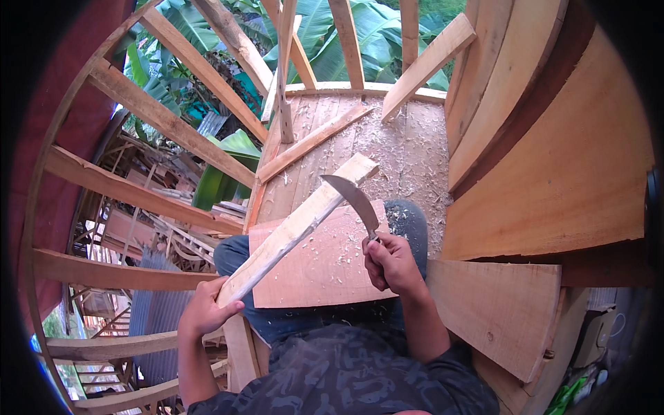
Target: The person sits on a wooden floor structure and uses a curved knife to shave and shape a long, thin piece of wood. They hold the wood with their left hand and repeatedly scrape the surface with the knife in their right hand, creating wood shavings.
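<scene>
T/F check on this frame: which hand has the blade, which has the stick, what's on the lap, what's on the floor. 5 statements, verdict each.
1. The right hand holds a curved knife. True.
2. The left hand is free and rests on the knee. False: it grips the lower end of a long wooden stick.
3. The knife blade meets the stick near its upper part. True.
4. A metal tray lies across the lap. False: a flat wooden board lies there, with shavings on it.
5. The plank floor ahead is swept clean. False: wood shavings are scattered over it.
</scene>
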Demonstrator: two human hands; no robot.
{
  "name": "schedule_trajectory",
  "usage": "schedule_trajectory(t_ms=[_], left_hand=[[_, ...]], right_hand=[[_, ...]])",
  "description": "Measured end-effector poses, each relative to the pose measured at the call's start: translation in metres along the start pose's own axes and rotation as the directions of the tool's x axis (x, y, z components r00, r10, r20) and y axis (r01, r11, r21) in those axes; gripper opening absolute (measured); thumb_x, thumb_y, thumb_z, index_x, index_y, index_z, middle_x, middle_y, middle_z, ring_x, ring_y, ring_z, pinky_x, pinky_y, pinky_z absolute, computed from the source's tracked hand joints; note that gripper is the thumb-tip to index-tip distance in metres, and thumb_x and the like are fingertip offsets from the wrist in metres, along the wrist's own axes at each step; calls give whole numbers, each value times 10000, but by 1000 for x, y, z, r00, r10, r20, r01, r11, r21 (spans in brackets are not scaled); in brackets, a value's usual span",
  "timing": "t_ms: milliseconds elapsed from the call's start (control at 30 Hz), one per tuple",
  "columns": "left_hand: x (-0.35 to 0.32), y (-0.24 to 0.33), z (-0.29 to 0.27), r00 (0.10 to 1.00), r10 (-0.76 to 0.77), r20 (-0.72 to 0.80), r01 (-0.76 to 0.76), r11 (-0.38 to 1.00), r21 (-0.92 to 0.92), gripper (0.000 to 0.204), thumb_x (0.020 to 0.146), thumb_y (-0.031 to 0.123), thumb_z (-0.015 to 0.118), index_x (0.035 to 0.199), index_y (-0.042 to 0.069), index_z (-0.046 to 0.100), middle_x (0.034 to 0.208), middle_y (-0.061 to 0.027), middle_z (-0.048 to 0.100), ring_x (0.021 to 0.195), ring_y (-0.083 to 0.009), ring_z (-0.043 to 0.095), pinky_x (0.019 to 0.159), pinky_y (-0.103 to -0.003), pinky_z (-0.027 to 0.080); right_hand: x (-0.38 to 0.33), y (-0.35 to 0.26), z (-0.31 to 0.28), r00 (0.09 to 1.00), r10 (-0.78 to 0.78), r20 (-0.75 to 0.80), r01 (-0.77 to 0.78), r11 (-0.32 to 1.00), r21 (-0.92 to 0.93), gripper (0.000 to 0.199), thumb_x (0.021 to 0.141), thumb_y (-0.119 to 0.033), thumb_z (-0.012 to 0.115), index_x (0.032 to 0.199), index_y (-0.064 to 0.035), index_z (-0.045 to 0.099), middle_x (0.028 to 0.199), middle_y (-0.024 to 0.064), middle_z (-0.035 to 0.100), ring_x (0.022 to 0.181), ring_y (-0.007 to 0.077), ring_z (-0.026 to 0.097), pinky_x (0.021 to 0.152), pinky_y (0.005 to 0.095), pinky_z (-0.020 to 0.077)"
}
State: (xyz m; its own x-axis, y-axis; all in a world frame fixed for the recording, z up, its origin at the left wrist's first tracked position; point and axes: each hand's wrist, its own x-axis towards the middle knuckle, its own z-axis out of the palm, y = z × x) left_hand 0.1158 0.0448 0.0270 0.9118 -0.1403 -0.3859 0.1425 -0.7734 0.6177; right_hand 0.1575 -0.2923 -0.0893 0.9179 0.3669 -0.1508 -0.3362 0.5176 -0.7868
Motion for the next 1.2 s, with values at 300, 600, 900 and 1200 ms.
schedule_trajectory(t_ms=[300,600,900,1200], left_hand=[[5,-1,4,995,55,-81,-49,996,76,550,672,472,725,864,-29,603,659,-155,583,591,-234,548,593,-335,441],[7,-8,2,993,85,-76,-75,990,122,673,697,594,683,893,-44,599,650,-34,544,610,-90,494,551,-269,417],[9,-12,2,995,79,-53,-76,995,59,689,699,623,659,853,-44,580,631,-18,513,601,-87,476,535,-269,400],[8,-12,2,998,64,-29,-63,998,12,658,715,583,652,890,-48,592,635,-12,512,598,-85,479,538,-260,405]], right_hand=[[0,0,7,999,53,-5,-53,996,68,242,965,-226,498,811,-40,502,487,-21,421,316,62,373,295,228,287],[-7,-4,9,991,118,63,-119,993,3,181,951,-194,522,859,-38,530,503,-25,434,332,52,376,306,221,293],[-7,1,10,986,112,126,-107,993,-43,200,952,-189,525,845,-20,536,510,-36,434,343,37,362,309,212,273],[-7,-13,-5,999,-6,-35,6,1000,16,218,958,-190,514,834,-12,538,489,-16,419,338,47,360,298,217,273]])
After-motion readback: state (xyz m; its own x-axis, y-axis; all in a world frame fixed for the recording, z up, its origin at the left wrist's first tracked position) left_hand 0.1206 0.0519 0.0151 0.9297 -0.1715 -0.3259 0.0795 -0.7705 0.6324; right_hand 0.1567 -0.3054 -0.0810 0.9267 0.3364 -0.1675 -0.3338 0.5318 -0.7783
